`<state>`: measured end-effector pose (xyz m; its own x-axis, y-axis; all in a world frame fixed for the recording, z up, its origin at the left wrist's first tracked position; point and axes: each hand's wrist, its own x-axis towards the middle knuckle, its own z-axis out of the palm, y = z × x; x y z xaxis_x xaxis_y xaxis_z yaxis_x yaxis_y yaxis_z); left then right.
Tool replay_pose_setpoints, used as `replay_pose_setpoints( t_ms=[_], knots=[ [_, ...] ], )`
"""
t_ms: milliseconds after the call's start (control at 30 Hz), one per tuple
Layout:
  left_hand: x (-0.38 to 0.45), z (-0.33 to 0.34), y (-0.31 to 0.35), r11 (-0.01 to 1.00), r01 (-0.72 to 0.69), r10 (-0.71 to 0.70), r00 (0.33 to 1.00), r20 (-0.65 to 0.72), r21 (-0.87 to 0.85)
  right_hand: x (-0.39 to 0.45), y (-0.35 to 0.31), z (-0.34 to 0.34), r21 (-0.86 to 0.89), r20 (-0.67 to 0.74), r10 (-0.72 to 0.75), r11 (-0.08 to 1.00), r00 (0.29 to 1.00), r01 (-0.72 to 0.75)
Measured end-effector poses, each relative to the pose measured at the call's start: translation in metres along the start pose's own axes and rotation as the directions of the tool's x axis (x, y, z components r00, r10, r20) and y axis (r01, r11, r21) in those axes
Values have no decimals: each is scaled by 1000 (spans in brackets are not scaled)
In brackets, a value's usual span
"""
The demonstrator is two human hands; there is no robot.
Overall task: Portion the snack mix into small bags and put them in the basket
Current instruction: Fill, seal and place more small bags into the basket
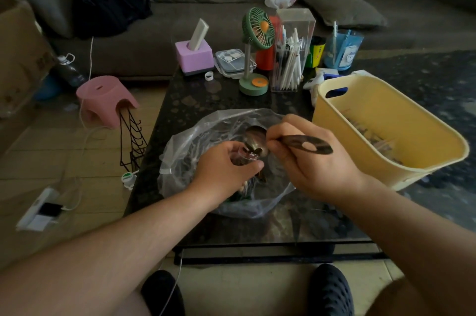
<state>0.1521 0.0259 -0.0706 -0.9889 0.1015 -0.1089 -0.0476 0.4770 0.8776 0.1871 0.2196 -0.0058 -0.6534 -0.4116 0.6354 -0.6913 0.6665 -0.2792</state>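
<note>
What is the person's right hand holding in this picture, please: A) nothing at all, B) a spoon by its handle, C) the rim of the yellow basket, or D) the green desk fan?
B: the right hand grips the dark handle of a spoon, with the spoon's bowl tipped at the mouth of the small bag that the left hand holds over the large plastic bag.
</note>
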Motion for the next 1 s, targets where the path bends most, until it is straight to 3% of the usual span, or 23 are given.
replay_pose_setpoints(
  t_ms=[433, 600, 700, 767, 867, 1000],
  knots=[
    [-1, 1, -1, 1000, 3, -3, 1000, -3, -12, -3, 2, 4, -14, -13, -45, 999, 999, 45],
    [-1, 0, -2, 995, 36, -36, 999, -4, -92, -2, 10, 2, 16, -87, 228, 974, 970, -228],
    [0, -1, -4, 997, 24, -25, 1000, -16, -72, -6, 17, 6, 58, -17, 394, 918, 919, -393],
    [2, 0, -4, 997, 29, -31, 999, -22, -72, -9, 21, 9, 40, 45, 431, 901, 901, -432],
    [3, 0, -2, 995, 56, -58, 998, -31, -77, -11, 27, 11, -34, 129, 421, 907, 898, -421],
    [3, 0, -1, 992, 73, -75, 997, -22, -99, -9, 24, 12, -125, 132, 307, 949, 943, -291]
  ],
)
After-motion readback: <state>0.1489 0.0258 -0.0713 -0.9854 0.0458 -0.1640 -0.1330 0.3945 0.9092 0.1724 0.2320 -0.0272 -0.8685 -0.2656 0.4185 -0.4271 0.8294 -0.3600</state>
